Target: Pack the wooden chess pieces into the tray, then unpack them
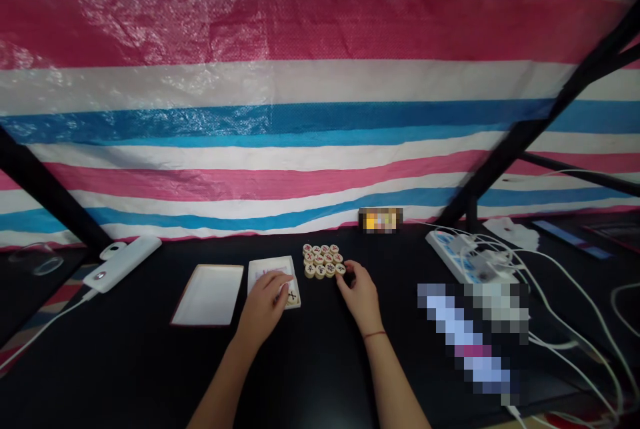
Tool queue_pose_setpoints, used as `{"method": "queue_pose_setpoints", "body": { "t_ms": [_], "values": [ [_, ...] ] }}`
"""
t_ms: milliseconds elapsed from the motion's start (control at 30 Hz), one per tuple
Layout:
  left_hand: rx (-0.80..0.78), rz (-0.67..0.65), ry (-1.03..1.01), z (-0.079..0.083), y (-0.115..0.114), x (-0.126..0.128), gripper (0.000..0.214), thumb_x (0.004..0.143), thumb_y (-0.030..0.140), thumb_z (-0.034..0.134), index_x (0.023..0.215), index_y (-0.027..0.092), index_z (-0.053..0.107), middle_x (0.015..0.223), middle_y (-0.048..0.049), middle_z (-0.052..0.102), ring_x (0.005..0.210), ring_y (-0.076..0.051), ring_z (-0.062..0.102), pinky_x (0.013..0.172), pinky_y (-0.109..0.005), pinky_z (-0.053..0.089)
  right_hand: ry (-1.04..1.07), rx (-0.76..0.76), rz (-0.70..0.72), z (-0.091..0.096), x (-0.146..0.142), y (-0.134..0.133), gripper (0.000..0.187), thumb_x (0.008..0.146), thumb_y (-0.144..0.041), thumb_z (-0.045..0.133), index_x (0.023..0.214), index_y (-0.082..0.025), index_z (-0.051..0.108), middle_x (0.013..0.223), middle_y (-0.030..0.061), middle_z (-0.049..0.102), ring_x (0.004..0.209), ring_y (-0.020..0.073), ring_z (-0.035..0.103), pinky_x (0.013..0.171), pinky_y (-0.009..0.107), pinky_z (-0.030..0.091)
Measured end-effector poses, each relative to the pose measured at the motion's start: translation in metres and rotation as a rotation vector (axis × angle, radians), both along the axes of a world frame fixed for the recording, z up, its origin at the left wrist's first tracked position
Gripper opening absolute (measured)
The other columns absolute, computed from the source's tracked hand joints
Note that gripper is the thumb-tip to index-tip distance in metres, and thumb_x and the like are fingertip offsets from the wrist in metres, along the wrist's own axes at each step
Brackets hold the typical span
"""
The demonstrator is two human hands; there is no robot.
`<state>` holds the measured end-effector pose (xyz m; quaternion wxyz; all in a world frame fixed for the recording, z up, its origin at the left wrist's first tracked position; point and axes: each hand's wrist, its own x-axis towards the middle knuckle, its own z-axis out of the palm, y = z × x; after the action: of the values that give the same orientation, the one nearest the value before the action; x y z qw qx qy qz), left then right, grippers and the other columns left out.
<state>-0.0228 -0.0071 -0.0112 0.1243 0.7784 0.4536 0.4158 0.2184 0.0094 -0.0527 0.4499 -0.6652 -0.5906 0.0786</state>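
Hands over the black table [310, 362]; 12 o'clock taken as straight away from the wearer.

Round pieces stand in a block [323, 259], three rows of four; the two far rows carry red marks, the near row black. Single pieces are round, so no long axis to align; the block's longer side runs 9 to 3 o'clock.

Right hand [362, 293] is the nearer to the block, at its 4 o'clock side. Thumb and index are narrowly spaced and at the corner piece [340, 269], the last of the near row. Gripped or only steadied: cannot tell. The other pieces lie from 9 round to 11 o'clock of these fingertips.

Left hand [265, 299] is over the white box [270, 261], fingers curled, thumb and index close together; whether something is pinched there, cannot tell. A black-marked piece [293, 297] lies in the box, just at 4 o'clock of the thumb tip.

Key relation, as judged: box to block runs toward 2 o'clock across a short strip of bare table, the right hand at its far end. Open lid [207, 295] lies apart, toward 9 o'clock of the box.
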Motion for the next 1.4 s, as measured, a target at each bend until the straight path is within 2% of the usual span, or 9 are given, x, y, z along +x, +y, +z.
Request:
{"method": "queue_pose_setpoints", "body": {
  "t_ms": [100,233,367,467,600,800,1100,1300,1400],
  "values": [
    [0.077,0.074,0.031,-0.003,0.003,-0.027,0.023,0.092,0.024,0.048,0.105,0.022,0.066,0.101,-0.0073,0.068,0.096,-0.02,0.064,0.087,-0.036,0.053,0.006,0.081,0.06,0.014,-0.018,-0.008,0.028,0.086,-0.036,0.05,0.102,-0.016,0.062,0.087,0.007,0.062,0.073,0.0185,0.058,0.065,0.029,0.046],
    [0.153,0.174,0.147,-0.009,0.001,-0.069,0.02,0.09,0.031,0.053,0.1,0.022,0.068,0.097,-0.0077,0.067,0.095,-0.023,0.062,0.087,-0.041,0.052,-0.108,-0.062,0.434,0.029,-0.054,-0.022,0.039,0.081,-0.039,0.062,0.114,-0.018,0.06,0.074,0.0001,0.061,0.066,0.0158,0.058,0.067,0.027,0.045],
    [0.17,0.155,0.256,-0.011,-0.005,-0.076,0.019,0.087,0.034,0.058,0.099,0.022,0.067,0.102,-0.0074,0.066,0.108,-0.027,0.055,0.095,-0.046,0.048,-0.241,-0.19,0.578,0.03,-0.076,-0.028,0.059,0.074,-0.042,0.071,0.126,-0.02,0.053,0.096,0.0044,0.069,0.077,0.0191,0.063,0.075,0.031,0.044],
    [0.165,0.171,0.335,-0.015,-0.007,-0.063,0.022,0.084,0.036,0.062,0.101,0.022,0.068,0.11,-0.0087,0.064,0.116,-0.031,0.049,0.097,-0.049,0.046,-0.288,-0.208,0.586,0.025,-0.079,-0.027,0.052,0.077,-0.038,0.068,0.123,-0.019,0.054,0.11,0.0081,0.068,0.087,0.022,0.065,0.077,0.033,0.043],
    [0.144,0.229,0.423,-0.022,-0.011,-0.052,0.02,0.084,0.038,0.064,0.091,0.02,0.069,0.113,-0.0106,0.063,0.117,-0.034,0.048,0.096,-0.051,0.045,-0.333,-0.2,0.56,0.021,-0.08,-0.027,0.036,0.08,-0.034,0.066,0.112,-0.018,0.059,0.106,0.0083,0.069,0.093,0.0244,0.065,0.078,0.033,0.042],
    [0.089,0.283,0.496,-0.026,-0.013,-0.055,0.016,0.081,0.038,0.068,0.081,0.022,0.067,0.115,-0.008,0.064,0.111,-0.034,0.051,0.085,-0.046,0.046,-0.307,-0.209,0.537,0.019,-0.081,-0.027,0.038,0.079,-0.032,0.069,0.112,-0.017,0.059,0.103,0.0086,0.07,0.094,0.0251,0.065,0.081,0.035,0.043],
    [-0.058,0.201,0.476,-0.025,-0.008,-0.061,0.024,0.08,0.046,0.068,0.083,0.023,0.065,0.082,-0.0029,0.07,0.084,-0.024,0.057,0.073,-0.035,0.037,-0.274,-0.215,0.571,0.02,-0.079,-0.025,0.039,0.078,-0.031,0.069,0.113,-0.017,0.059,0.106,0.0088,0.069,0.094,0.0247,0.065,0.08,0.035,0.044],
    [-0.073,0.243,0.18,-0.005,-0.012,-0.043,0.022,0.083,0.042,0.061,0.081,0.021,0.06,0.077,-0.0023,0.066,0.076,-0.02,0.058,0.077,-0.035,0.039,-0.15,-0.105,0.6,0.03,-0.07,-0.028,0.063,0.074,-0.032,0.072,0.131,-0.019,0.047,0.09,0.0038,0.065,0.081,0.0205,0.06,0.075,0.033,0.047],
    [-0.241,0.202,-0.036,0.007,-0.013,-0.019,0.022,0.084,0.043,0.054,0.075,0.022,0.054,0.067,0.002,0.059,0.062,-0.016,0.054,0.061,-0.027,0.04,-0.134,0.092,0.599,0.034,-0.071,-0.034,0.048,0.079,-0.03,0.07,0.122,-0.019,0.053,0.095,0.0064,0.064,0.087,0.0215,0.058,0.079,0.034,0.046]
  ]
}}
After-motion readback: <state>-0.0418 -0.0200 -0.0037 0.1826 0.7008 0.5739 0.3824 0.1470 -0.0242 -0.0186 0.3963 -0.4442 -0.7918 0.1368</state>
